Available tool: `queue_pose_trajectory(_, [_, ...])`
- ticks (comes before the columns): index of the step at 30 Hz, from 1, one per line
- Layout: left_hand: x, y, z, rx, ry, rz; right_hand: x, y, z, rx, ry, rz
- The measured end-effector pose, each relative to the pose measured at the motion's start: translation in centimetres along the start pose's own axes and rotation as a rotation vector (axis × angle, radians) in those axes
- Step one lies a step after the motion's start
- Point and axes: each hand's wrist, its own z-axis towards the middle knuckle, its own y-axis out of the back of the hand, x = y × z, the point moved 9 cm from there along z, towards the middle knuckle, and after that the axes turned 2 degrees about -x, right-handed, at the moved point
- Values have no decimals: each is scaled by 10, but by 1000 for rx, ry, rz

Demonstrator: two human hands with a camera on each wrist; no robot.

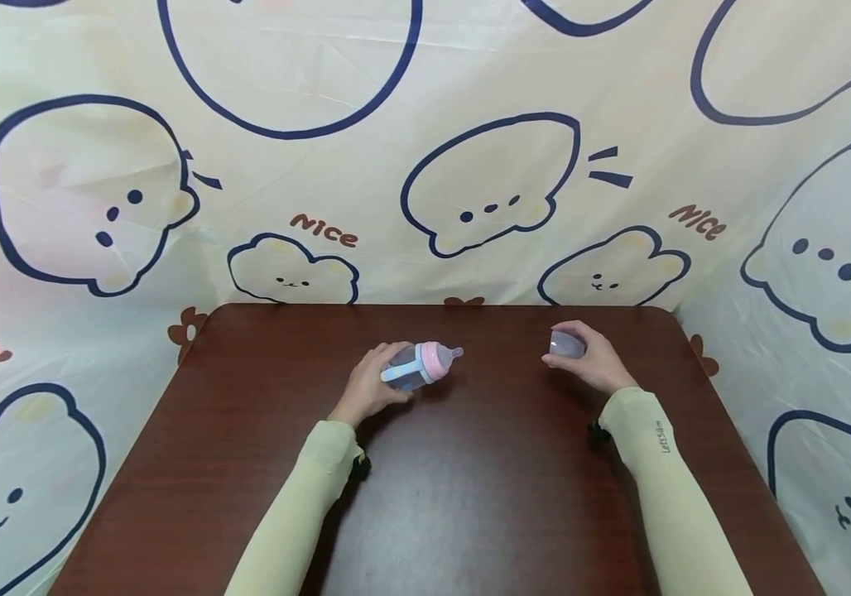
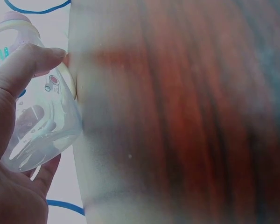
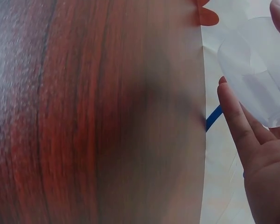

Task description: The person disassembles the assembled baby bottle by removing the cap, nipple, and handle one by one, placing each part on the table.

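Observation:
My left hand [image 1: 373,385] grips a clear baby bottle [image 2: 46,126] with a pink collar and a pale nipple [image 1: 457,353]. The bottle lies tilted in the hand above the table, nipple toward the right. In the left wrist view the thumb [image 2: 35,60] wraps over the bottle's side, where small printed pictures show. Off to the right, my right hand [image 1: 595,358] holds a clear, cup-shaped cap [image 3: 256,70] between thumb and fingers. The cap's wide rim faces left in the head view, apart from the bottle.
Under both hands stretches a dark brown wooden table [image 1: 470,480]. Behind it and at the sides hangs a pale cloth [image 1: 366,182] printed with blue-outlined cartoon animals, close to the table's far edge.

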Motion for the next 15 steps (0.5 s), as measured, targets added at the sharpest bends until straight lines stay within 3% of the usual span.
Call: queue_pose_trajectory(15, [2,-1,0,1,-3,-8,-8,0,-3,-19,4,13])
